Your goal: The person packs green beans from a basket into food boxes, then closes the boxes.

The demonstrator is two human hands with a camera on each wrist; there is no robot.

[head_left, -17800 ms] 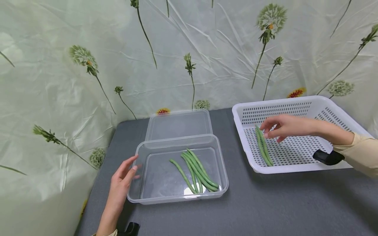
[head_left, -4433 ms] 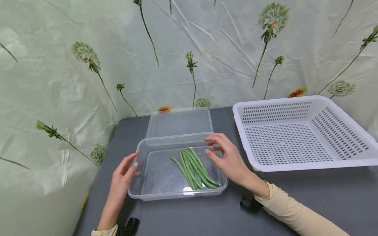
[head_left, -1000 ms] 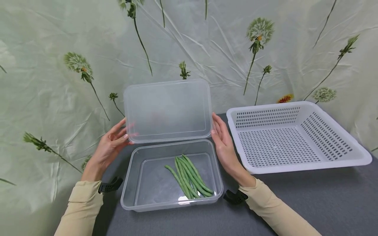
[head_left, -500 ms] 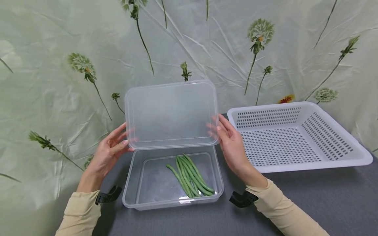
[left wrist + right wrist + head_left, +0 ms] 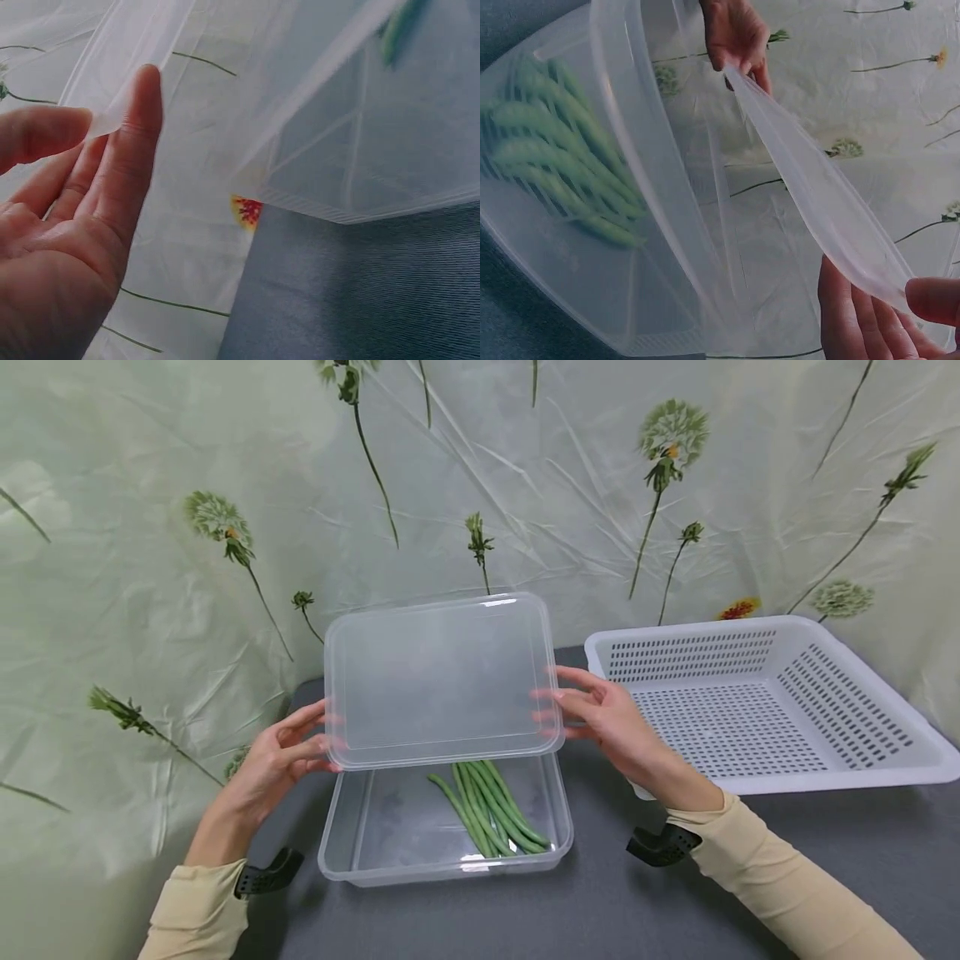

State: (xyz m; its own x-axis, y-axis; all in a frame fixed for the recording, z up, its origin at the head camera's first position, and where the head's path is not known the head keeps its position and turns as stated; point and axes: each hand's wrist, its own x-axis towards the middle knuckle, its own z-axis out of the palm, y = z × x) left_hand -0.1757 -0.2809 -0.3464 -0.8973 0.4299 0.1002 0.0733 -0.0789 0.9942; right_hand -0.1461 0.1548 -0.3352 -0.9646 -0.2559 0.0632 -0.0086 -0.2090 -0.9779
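Both hands hold a clear plastic lid (image 5: 442,681), tilted, above the back of a clear food container (image 5: 375,839). My left hand (image 5: 262,777) pinches its left edge near the front corner; in the left wrist view the thumb (image 5: 49,133) lies on one side and the fingers on the other. My right hand (image 5: 618,722) grips the right edge, its fingertips showing through the plastic. In the right wrist view, that lid (image 5: 825,195) stands apart from the container's rim. Several green beans (image 5: 498,814) lie in the container's right half, their far ends hidden behind the lid.
A white perforated basket (image 5: 720,727) stands to the right, behind the right forearm. Dark grey cloth (image 5: 420,922) covers the table. A flower-printed sheet (image 5: 247,435) hangs behind and at the left.
Earlier the right hand was at beans in the basket; those beans are now in the container. The lid was lifted from behind the container, and over the last second came lower and nearer.
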